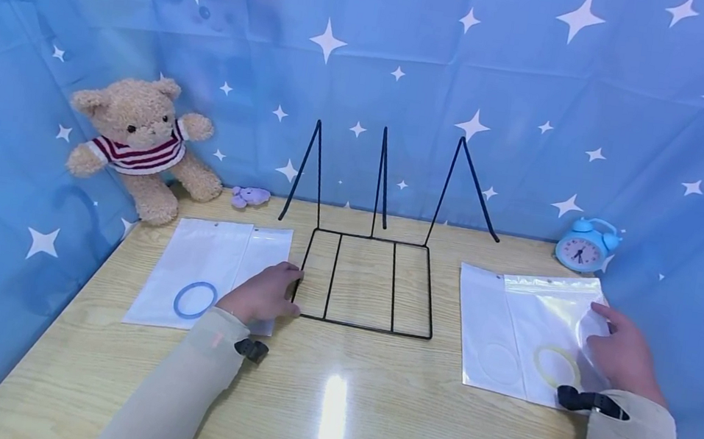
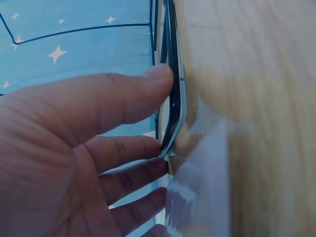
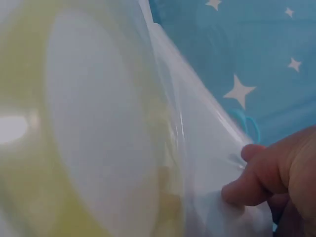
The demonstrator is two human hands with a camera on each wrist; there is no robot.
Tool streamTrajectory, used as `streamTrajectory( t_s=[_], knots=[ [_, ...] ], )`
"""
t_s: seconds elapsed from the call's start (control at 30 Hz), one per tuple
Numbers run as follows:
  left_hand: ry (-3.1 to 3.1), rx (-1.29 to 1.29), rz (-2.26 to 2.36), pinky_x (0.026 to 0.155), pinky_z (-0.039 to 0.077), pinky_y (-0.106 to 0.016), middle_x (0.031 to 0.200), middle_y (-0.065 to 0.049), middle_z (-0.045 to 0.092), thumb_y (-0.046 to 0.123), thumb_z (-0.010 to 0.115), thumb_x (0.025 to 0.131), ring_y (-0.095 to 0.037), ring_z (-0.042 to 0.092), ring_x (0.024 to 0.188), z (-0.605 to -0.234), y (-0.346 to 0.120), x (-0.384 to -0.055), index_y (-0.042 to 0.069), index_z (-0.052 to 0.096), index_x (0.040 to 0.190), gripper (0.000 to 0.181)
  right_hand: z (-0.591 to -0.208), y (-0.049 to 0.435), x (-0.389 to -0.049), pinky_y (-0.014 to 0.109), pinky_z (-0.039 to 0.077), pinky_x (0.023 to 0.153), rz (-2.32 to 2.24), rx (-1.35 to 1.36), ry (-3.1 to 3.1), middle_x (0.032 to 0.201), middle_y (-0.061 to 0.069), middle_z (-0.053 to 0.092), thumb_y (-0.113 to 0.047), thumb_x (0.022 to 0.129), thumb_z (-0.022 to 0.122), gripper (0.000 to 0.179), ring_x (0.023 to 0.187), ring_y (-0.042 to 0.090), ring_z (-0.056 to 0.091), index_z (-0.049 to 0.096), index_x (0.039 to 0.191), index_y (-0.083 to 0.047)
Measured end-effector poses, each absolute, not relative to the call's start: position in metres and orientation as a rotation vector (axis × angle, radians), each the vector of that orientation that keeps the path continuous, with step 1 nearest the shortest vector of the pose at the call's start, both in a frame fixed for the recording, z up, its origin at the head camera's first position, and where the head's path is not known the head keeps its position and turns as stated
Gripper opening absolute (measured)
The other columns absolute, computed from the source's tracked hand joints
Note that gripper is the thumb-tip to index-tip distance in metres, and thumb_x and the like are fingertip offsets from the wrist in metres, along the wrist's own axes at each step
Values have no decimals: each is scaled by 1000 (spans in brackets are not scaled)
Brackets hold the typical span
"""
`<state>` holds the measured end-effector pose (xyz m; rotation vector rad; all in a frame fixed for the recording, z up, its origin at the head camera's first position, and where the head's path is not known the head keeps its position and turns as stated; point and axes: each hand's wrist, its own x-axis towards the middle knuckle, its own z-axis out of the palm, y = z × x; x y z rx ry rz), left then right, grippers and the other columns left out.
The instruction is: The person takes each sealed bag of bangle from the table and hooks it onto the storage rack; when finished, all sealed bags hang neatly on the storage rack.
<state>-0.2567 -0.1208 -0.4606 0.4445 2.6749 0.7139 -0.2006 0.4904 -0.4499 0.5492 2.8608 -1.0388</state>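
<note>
A black wire rack (image 1: pixel 368 237) with three tall bent prongs stands mid-table. My left hand (image 1: pixel 265 293) is at its left side, the thumb (image 2: pixel 158 79) and fingers touching the wire near the front corner without curling round it. On the right, my right hand (image 1: pixel 628 354) pinches the right edge of a zip bag (image 1: pixel 537 303) between thumb and finger; that edge is slightly raised. Inside this bag lies a yellow ring (image 3: pixel 74 197). Overlapped by it is another bag (image 1: pixel 481 303) with a pale ring (image 1: pixel 481 366). Beneath my left forearm are bags, one (image 1: pixel 194 251) with a blue ring (image 1: pixel 177 298).
At the back left sits a teddy bear (image 1: pixel 138 121) in a striped shirt, beside a small purple toy (image 1: pixel 251 197). A blue alarm clock (image 1: pixel 581 251) stands at the back right. A star-patterned blue curtain (image 1: pixel 379 15) closes off the wooden table (image 1: pixel 430 437) behind and at the sides.
</note>
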Motion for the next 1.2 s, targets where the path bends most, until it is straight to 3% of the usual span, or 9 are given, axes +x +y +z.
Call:
streamTrajectory(
  t_s=[0.17, 0.4, 0.53, 0.7, 0.9, 1.1, 1.2],
  knots=[
    [2672, 442, 717, 122, 39, -53, 170, -17, 33, 22, 79, 96, -37, 37, 154, -461, -121, -257, 4, 43, 160, 76, -444, 486, -199, 80, 31, 109, -1102, 592, 2871, 168, 37, 14, -9, 102, 48, 66, 142, 62, 28, 28, 164, 0],
    [2669, 442, 721, 121, 40, -54, 170, -17, 33, 21, 79, 96, -38, 37, 154, -460, -121, -256, 3, 43, 160, 76, -433, 476, -199, 80, 29, 112, -1145, 654, 2877, 170, 35, 14, -39, 110, 50, 64, 151, 63, 19, 40, 158, 1],
    [2671, 432, 729, 122, 39, -54, 170, -17, 33, 22, 80, 95, -37, 37, 154, -460, -121, -256, 3, 43, 160, 76, -421, 469, -196, 82, 24, 113, -1153, 612, 2927, 170, 35, 14, -41, 110, 48, 64, 151, 63, 17, 40, 157, 3],
    [2666, 409, 746, 122, 39, -53, 170, -16, 33, 23, 81, 95, -36, 37, 154, -460, -120, -255, 4, 44, 160, 77, -408, 459, -191, 83, 21, 113, -1196, 588, 2935, 173, 28, 8, -40, 111, 48, 64, 155, 61, 10, 33, 165, -10],
    [2673, 421, 735, 121, 40, -54, 169, -17, 34, 22, 80, 95, -38, 38, 153, -461, -121, -256, 4, 45, 159, 75, -393, 445, -186, 84, 29, 108, -1204, 553, 2924, 174, 24, 7, -32, 111, 50, 61, 153, 62, 15, 26, 167, -24],
    [2677, 423, 738, 121, 39, -54, 169, -17, 34, 21, 80, 95, -38, 37, 154, -461, -120, -256, 4, 45, 159, 75, -377, 429, -180, 82, 30, 110, -1264, 522, 2922, 175, 20, 10, -31, 111, 47, 56, 154, 57, 18, 34, 166, -29],
    [2682, 418, 738, 121, 40, -54, 168, -17, 36, 21, 81, 94, -38, 37, 154, -461, -120, -257, 3, 45, 159, 77, -371, 422, -177, 67, 48, 98, -1261, 517, 2958, 174, 19, 19, -34, 110, 49, 54, 147, 53, 31, 40, 164, -28]
  ],
)
